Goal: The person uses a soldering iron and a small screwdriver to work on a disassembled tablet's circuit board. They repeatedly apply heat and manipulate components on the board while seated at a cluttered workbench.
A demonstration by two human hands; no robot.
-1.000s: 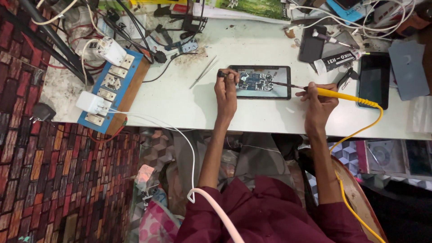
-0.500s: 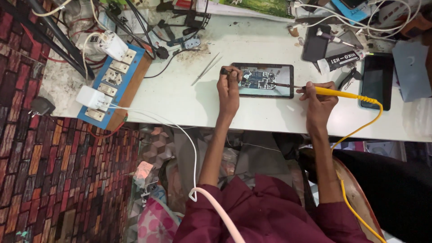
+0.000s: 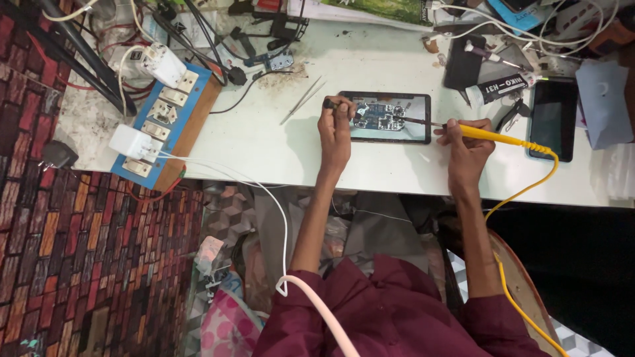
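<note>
Circuit board (image 3: 380,118) lies exposed in the opened tablet (image 3: 385,118), at 12 o'clock on the white bench (image 3: 264,145). Left hand (image 3: 336,129) pinches a small dark tool at the tablet's 9 o'clock edge. Right hand (image 3: 468,142) grips the yellow soldering iron (image 3: 493,136), tip on the board at 3 o'clock. Step, judged: soldering. Next move needs a steady tip.

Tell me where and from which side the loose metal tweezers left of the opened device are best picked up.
Probably at the mid-length of the tweezers, pinched across their thin width with fingertips coming down from above. They lie flat on the white table, slanting from lower left to upper right, with bare surface on both sides. The left hand, resting at the opened device, is nearest.
</note>
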